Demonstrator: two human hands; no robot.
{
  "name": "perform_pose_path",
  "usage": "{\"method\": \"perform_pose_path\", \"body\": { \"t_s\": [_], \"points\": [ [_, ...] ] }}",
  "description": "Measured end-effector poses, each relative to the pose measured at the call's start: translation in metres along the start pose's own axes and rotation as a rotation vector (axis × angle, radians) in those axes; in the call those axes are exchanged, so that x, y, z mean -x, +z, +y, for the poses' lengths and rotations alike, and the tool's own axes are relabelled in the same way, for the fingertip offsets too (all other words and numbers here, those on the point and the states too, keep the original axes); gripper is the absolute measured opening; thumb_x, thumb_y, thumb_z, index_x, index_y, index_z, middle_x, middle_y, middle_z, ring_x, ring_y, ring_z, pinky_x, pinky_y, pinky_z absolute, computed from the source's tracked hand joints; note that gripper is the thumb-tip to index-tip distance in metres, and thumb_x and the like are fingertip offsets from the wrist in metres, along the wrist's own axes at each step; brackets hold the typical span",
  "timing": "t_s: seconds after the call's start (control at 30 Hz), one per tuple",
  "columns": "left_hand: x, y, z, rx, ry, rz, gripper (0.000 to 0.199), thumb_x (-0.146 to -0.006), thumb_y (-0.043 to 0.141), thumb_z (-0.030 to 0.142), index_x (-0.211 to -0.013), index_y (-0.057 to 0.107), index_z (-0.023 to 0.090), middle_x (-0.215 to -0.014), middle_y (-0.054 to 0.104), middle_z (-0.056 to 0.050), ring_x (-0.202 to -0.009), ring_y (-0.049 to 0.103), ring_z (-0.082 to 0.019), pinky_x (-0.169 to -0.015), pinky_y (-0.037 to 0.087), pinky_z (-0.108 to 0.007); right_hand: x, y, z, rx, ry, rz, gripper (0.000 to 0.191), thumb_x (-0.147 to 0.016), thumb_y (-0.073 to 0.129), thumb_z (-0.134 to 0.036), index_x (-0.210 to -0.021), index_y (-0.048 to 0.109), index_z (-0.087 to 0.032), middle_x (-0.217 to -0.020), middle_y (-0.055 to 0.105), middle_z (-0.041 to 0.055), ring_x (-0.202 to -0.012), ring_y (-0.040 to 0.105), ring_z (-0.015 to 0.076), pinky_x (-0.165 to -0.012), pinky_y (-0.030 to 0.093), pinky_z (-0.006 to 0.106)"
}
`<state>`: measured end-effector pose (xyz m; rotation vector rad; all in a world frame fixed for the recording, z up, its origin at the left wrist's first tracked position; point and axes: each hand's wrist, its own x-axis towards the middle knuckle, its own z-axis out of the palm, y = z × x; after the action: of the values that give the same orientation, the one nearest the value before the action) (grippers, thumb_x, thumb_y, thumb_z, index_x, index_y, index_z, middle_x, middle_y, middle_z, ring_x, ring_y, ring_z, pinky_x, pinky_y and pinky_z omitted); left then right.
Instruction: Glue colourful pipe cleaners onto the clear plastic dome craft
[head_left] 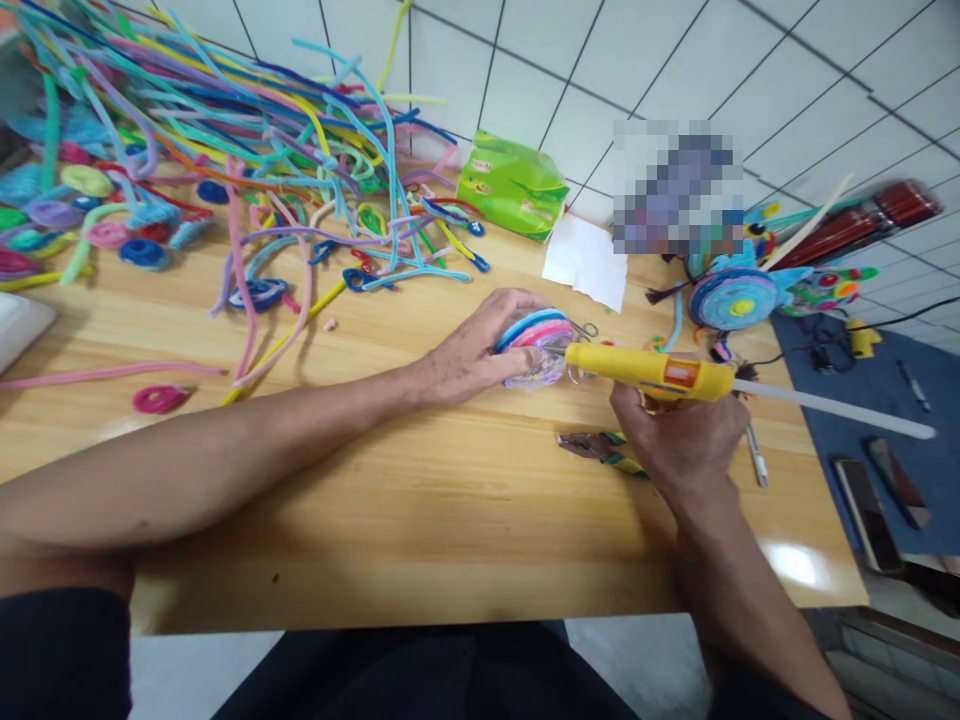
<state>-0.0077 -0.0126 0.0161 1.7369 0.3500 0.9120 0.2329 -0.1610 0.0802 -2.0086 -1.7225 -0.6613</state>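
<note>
Here, holds a striped disc in the left hand over the worktop, between its front and back edges. Grips a yellow glue gun in the right hand, near pliers, with the nozzle at the disc. Has fuzzy stems heaped toward the back left corner.

Head-high view, facing forward and down

Glossy, smooth light-brown wooden table; smooth yellow plastic glue gun; matt white paper sheet.
</note>
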Motion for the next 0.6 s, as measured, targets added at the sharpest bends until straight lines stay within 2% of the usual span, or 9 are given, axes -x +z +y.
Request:
{"method": "perform_pose_path", "body": {
  "t_s": [0.1,0.27,0.43,0.6],
  "points": [
    [0.0001,-0.0004,0.0,0.009,-0.004,-0.006,0.053,-0.103,0.077,0.047,-0.148,0.062,0.024,-0.152,0.068,-0.014,-0.151,0.064,-0.035,-0.138,0.047,-0.059,-0.0008,-0.0005,-0.0004,-0.008,-0.036,-0.005,0.032,-0.089,0.062,-0.033,-0.104,0.085,-0.018,-0.077,0.08,0.0107,-0.073,0.082,0.0337,-0.068,0.061,0.041],
    [0.0007,-0.0009,-0.0006,0.003,-0.014,-0.004,0.051,-0.104,0.076,0.044,-0.149,0.062,0.024,-0.152,0.069,-0.012,-0.15,0.065,-0.034,-0.138,0.048,-0.057,-0.0023,-0.0006,-0.0007,0.053,-0.028,-0.02,0.037,-0.091,0.058,-0.038,-0.101,0.087,-0.017,-0.068,0.078,0.0096,-0.062,0.077,0.033,-0.06,0.056,0.039],
    [0.0009,-0.0011,0.0005,0.013,-0.018,-0.002,0.051,-0.103,0.077,0.043,-0.148,0.062,0.025,-0.15,0.069,-0.011,-0.15,0.065,-0.034,-0.139,0.048,-0.057,-0.0016,-0.0001,0.001,0.052,0.012,-0.062,0.038,-0.09,0.06,-0.04,-0.102,0.088,-0.018,-0.072,0.081,0.0101,-0.068,0.08,0.0324,-0.065,0.059,0.039],
    [0.0006,-0.0016,0.002,-0.004,-0.017,-0.005,0.051,-0.103,0.076,0.043,-0.149,0.062,0.025,-0.152,0.068,-0.012,-0.149,0.065,-0.034,-0.138,0.048,-0.058,0.0007,0.002,0.0034,0.078,0.021,-0.047,0.04,-0.088,0.06,-0.042,-0.103,0.088,-0.017,-0.073,0.08,0.0106,-0.069,0.079,0.0328,-0.066,0.06,0.04]
  ]
}}
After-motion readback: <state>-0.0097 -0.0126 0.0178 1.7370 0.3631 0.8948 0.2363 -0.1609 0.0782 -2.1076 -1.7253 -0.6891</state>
